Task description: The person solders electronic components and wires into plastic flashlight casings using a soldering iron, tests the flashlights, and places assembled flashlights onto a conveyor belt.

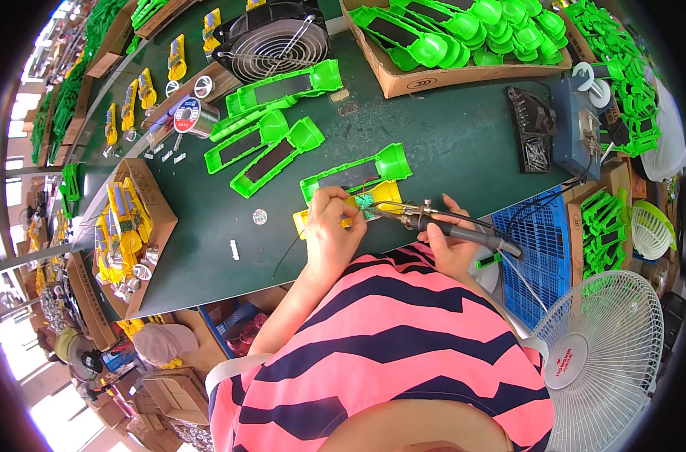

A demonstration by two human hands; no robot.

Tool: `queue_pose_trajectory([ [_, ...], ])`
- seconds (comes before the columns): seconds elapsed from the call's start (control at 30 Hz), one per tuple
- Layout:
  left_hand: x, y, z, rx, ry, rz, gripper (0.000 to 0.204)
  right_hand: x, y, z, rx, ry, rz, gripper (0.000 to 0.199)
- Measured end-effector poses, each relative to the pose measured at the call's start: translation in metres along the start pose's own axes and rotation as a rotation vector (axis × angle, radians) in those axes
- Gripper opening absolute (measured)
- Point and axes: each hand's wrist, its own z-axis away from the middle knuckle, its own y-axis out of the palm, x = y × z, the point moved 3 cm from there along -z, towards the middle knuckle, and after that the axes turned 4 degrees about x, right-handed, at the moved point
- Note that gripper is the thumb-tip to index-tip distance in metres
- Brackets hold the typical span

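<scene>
At the left side of the green table [207, 248], an open cardboard box [160, 218] is holding a pile of yellow parts [124, 218]. Toward the table's far left, a solder spool [194, 118] is standing. On the table's left half, a small white piece [234, 249] and a round white disc [260, 217] are lying apart. At the table's far edge, a black fan [275, 49] is showing its wire guard; nearer the table's middle, several green housings [274, 167] are lying together.

At the table's near edge, a yellow casing [390, 194] is lying with a small green circuit board [365, 202] on it. The left hand [332, 233] is curling its fingers over the casing; its fingertips are partly hidden, so whether they are pinching anything cannot be told. A thin dark wire [284, 256] is trailing left across the table. The right hand [450, 252] is grasping a soldering iron [463, 232], whose tip is pointing left toward the board.

At the table's right side, a black stand [530, 124] and a blue-grey unit [571, 132] are standing side by side.
</scene>
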Motion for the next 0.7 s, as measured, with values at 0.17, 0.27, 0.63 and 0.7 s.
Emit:
queue_pose_trajectory([
  [0.17, 0.0005, 0.0008, -0.0004, 0.003, 0.007, -0.008, 0.015, 0.0086, -0.008, 0.0004, -0.082, 0.063, -0.126, 0.022],
  [0.27, -0.001, 0.0004, -0.0017, 0.006, 0.018, -0.033, 0.016, 0.0071, -0.0089, 0.0024, -0.121, 0.118, -0.209, 0.024],
  [0.63, -0.0008, -0.0002, -0.0045, 0.045, 0.014, -0.019, 0.018, 0.0115, -0.0098, 0.0009, -0.115, 0.078, -0.199, 0.024],
  [0.7, 0.002, -0.0008, -0.0037, 0.061, 0.067, -0.087, 0.017, 0.0125, -0.0098, 0.0013, -0.115, 0.079, -0.212, 0.024],
])
